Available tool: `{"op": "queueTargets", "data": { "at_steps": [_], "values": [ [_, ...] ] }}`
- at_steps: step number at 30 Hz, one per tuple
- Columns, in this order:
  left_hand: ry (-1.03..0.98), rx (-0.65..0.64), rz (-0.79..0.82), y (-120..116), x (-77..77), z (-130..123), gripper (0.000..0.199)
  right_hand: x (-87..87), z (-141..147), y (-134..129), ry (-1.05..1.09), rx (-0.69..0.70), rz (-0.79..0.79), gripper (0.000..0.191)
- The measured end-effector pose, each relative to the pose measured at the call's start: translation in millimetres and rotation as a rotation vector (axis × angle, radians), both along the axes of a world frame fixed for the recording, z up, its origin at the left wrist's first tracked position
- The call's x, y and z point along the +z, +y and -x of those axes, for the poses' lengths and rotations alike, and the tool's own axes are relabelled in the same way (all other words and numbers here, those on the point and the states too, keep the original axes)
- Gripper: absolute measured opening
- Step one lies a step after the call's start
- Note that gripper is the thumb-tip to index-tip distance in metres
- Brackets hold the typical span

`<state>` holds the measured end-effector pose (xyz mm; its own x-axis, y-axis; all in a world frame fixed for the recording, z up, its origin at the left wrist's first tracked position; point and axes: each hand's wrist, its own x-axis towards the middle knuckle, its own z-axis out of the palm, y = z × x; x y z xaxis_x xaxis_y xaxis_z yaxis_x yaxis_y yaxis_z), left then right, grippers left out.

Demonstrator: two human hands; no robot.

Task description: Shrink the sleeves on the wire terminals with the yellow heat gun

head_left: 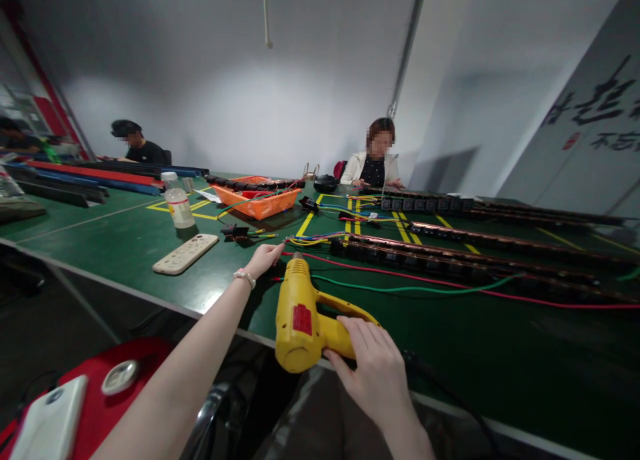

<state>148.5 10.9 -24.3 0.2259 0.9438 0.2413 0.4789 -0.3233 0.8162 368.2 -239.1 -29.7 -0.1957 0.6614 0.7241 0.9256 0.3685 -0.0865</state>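
My right hand (373,363) is wrapped round the handle of a yellow heat gun (295,297). The gun's nozzle points away from me, just beside my left hand (267,259). With its fingertips, my left hand pinches the ends of a bundle of thin coloured wires (315,239). These wires run right to a long black strip (415,257) with copper-coloured edging. Behind my left fingers lies a small black connector (237,232) with short yellow-green leads. A red cable (380,269) and a green cable (400,289) stretch across the table to the right of the gun.
A phone in a beige case (186,253) and a plastic bottle (177,203) stand left on the green table (115,247). Farther back is an orange basket (260,207). More strips (480,237) lie to the right. One person (374,160) sits opposite, others farther left. A red stool (150,353) is below.
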Motion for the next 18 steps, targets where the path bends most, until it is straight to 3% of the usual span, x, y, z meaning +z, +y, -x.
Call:
{"op": "queueTargets", "data": {
  "at_steps": [13,18],
  "values": [
    [-0.025,-0.026,0.010,2.0,-1.4,-0.3,0.055,-2.0,-70.3,-25.9,-0.162,-0.169,-0.110,0.040],
    [-0.024,-0.019,-0.006,4.1,-3.0,-0.4,0.055,0.7,-84.9,-35.9,-0.193,-0.229,-0.125,0.039]
  ]
}}
